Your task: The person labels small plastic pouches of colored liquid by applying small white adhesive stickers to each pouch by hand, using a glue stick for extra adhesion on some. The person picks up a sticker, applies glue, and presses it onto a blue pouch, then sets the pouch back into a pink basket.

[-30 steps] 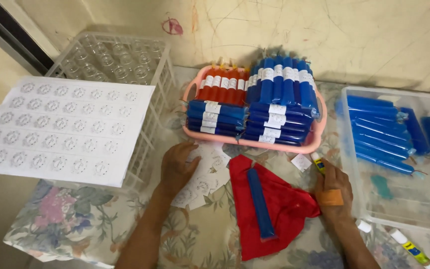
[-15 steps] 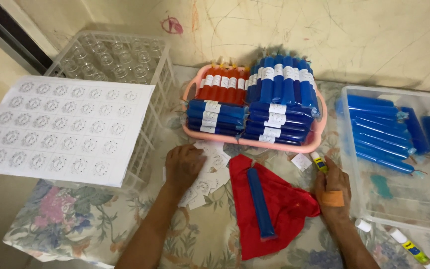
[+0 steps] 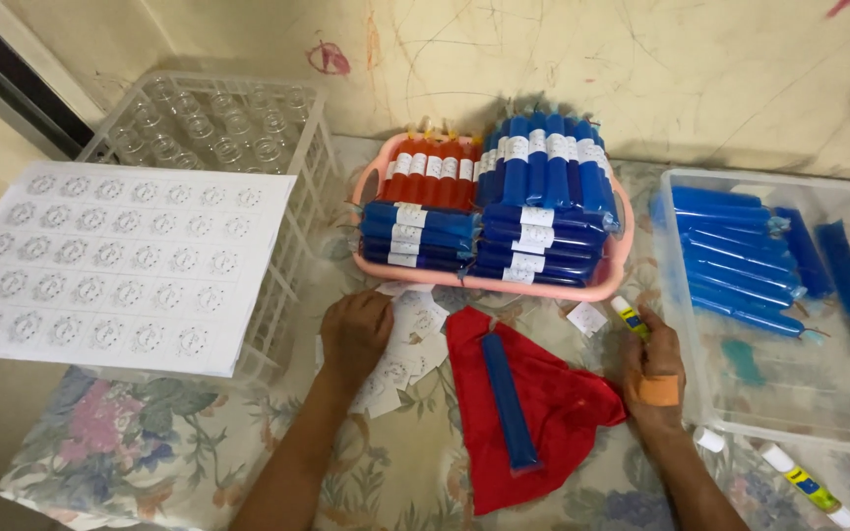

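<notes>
long blue tube (image 3: pixel 510 401) on red cloth (image 3: pixel 553 413)

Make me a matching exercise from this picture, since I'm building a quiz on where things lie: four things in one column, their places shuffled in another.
Things:
1. Long blue sealed tube
2. White sheet of round printed labels
3. Stacked blue and orange-red labelled tubes
4. Small yellow-and-white glue stick

Places:
A. In the right hand
B. In the pink plastic basket
C. On the red cloth
D. On top of the white plastic crate

Pairs: 1-C, 2-D, 3-B, 4-A
</notes>
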